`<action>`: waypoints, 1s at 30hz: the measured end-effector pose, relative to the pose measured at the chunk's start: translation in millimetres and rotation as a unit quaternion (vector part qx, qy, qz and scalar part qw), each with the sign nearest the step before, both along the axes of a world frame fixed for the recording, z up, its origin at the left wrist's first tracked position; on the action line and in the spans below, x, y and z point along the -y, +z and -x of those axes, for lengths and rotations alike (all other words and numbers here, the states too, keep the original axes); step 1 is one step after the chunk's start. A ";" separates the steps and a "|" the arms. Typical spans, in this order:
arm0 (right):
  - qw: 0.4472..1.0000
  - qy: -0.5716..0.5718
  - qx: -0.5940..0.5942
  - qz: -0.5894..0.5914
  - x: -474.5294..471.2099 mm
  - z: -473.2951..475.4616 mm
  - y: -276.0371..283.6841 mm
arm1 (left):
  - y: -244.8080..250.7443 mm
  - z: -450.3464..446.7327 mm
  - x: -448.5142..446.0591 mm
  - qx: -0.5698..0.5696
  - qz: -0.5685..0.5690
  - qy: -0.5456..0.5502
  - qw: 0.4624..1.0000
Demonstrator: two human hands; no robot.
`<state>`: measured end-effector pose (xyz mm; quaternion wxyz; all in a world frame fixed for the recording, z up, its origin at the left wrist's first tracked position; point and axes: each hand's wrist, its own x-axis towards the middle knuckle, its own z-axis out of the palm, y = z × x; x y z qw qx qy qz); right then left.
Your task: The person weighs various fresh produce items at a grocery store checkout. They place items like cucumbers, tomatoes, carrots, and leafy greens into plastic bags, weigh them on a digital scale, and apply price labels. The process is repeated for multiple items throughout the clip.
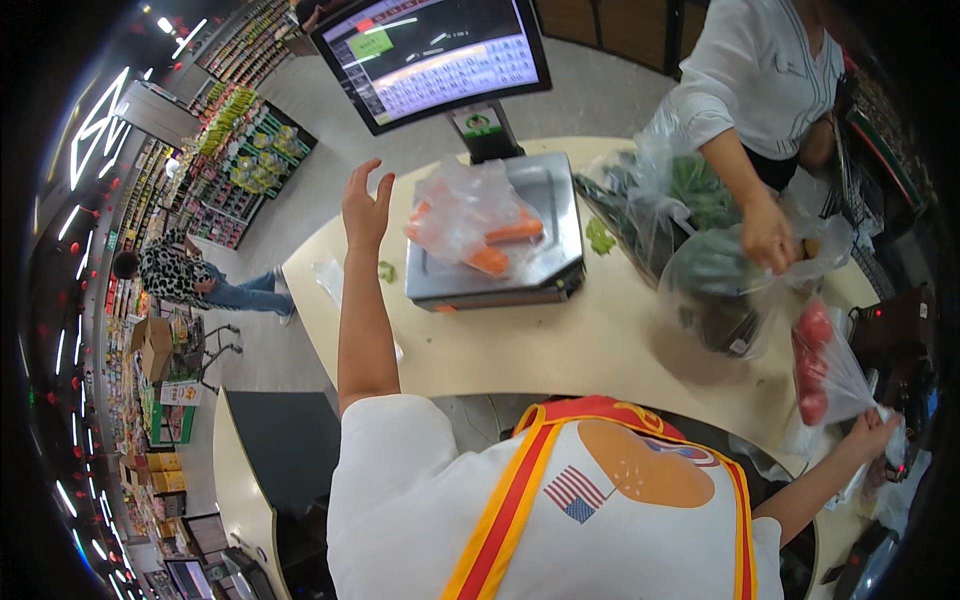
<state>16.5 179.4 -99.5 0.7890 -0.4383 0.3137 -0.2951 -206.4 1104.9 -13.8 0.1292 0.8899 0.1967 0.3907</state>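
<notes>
My left hand (366, 204) is raised with its fingers apart, left of a metal weighing scale (551, 225), and holds nothing. On the scale lies a thin plastic bag of carrots (480, 217). At the far right my right hand (871, 435) grips the gathered neck of a clear plastic bag of round red vegetables or fruits (814, 364). Another person's hand touches a clear bag with a dark, rounded item (712, 292), beside bagged leafy greens (694, 187).
A monitor (442, 56) stands behind the scale on the cream counter (525, 352). Scraps of green leaf (600, 236) lie by the scale. A person in a white shirt (772, 75) stands across the counter; another stands by a shopping cart (214, 349) in the aisle. Devices crowd the right edge.
</notes>
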 end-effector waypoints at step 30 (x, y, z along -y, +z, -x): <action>0.830 0.427 -0.130 0.333 -369.6 127.5 -171.2 | 11.2 2.9 18.8 -0.315 0.071 -0.380 0.867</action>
